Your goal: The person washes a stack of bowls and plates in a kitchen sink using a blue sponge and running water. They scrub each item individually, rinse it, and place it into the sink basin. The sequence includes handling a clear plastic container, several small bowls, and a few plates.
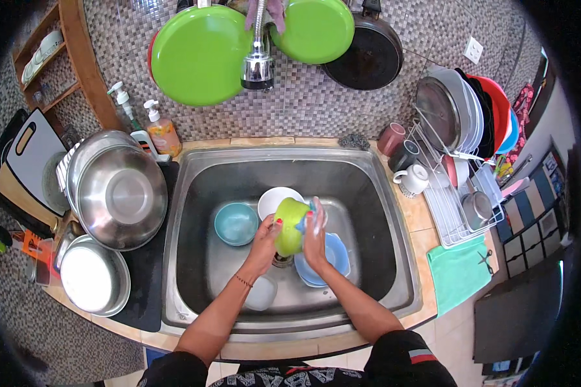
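Observation:
Over the middle of the stainless steel sink (368, 300), my left hand (265, 242) grips the side of a lime-green bowl (289, 228), which is tilted on its side. My soapy right hand (314, 237) presses a blue sponge or cloth (300, 225) against the bowl's other side; the fingers hide most of it. Below in the basin sit a teal bowl (236, 224) to the left, a white bowl (277, 199) behind, light-blue dishes (336, 256) to the right, and a pale translucent dish (261, 293) near the front. The green bowl partly covers the drain (282, 261).
A chrome faucet head (257, 70) hangs behind the basin, near green pans (203, 55). Large steel bowls (123, 193) stand on the left mat. At right are mugs (411, 179), a loaded dish rack (445, 232) and a green cloth (457, 275). Soap bottles (163, 134) stand back left.

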Available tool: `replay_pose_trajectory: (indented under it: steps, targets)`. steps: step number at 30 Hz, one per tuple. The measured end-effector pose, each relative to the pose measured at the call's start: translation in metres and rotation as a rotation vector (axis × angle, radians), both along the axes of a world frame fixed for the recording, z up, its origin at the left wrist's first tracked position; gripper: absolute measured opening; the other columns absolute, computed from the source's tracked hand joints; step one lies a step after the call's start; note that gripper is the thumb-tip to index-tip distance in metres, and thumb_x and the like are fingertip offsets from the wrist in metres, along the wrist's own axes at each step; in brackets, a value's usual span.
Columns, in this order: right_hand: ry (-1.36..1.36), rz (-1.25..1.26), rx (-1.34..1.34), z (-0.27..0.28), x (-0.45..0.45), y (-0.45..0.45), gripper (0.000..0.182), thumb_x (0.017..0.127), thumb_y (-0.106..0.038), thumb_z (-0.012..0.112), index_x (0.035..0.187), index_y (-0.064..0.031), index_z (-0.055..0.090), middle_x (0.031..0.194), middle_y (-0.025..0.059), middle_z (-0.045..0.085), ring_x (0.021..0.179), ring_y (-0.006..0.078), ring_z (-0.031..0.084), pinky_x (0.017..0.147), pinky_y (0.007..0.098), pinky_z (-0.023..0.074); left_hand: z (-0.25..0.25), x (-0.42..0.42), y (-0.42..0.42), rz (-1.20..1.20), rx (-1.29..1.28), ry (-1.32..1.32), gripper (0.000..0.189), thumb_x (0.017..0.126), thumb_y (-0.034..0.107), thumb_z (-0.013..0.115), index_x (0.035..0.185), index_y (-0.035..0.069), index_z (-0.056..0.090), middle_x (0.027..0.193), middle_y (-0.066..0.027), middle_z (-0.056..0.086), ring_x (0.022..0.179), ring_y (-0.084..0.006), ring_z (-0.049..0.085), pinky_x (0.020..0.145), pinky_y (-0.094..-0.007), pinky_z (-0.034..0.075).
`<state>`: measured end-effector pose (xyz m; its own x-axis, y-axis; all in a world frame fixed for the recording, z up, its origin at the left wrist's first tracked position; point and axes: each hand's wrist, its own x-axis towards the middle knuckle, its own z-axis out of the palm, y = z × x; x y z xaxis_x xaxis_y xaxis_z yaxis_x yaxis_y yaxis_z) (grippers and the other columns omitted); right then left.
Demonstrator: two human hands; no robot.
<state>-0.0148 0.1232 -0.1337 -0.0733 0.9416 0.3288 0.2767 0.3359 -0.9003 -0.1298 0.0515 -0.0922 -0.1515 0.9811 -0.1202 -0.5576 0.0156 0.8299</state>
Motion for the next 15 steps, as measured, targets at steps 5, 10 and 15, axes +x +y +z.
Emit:
replay_pose_trajectory:
  steps: [5, 10, 15]
  targets:
    - [-0.116, 0.196, -0.208, 0.013, 0.003, -0.017, 0.046, 0.094, -0.019, 0.045, 0.135, -0.0033, 0.032, 0.128, 0.0256, 0.047, 0.114, 0.0438, 0.049, 0.096, 0.0452, 0.0381, -0.031, -0.02, 0.0, -0.019, 0.085, 0.894, 0.039, 0.084, 0.009, 0.06, 0.12, 0.004, 0.05, 0.109, -0.0164, 0.06, 0.103, -0.025, 0.057, 0.088, -0.0322, 0.044]
    - [-0.191, 0.179, -0.055, 0.005, 0.011, -0.005, 0.046, 0.092, -0.017, 0.048, 0.134, -0.0037, 0.034, 0.123, 0.0274, 0.05, 0.108, 0.0475, 0.051, 0.092, 0.0477, 0.0406, -0.053, -0.041, -0.001, 0.116, 0.164, 1.374, 0.043, 0.078, 0.006, 0.059, 0.12, 0.007, 0.052, 0.11, -0.0203, 0.06, 0.098, -0.0381, 0.058, 0.086, -0.0445, 0.046]
    - [-0.271, 0.125, 0.063, -0.002, 0.02, 0.006, 0.045, 0.092, -0.016, 0.047, 0.134, -0.0045, 0.034, 0.114, 0.0312, 0.052, 0.101, 0.049, 0.052, 0.088, 0.0506, 0.0421, -0.067, -0.071, -0.004, 0.201, -0.15, 1.523, 0.038, 0.077, 0.006, 0.057, 0.114, 0.014, 0.061, 0.102, -0.0198, 0.063, 0.092, -0.0394, 0.06, 0.083, -0.0468, 0.047]
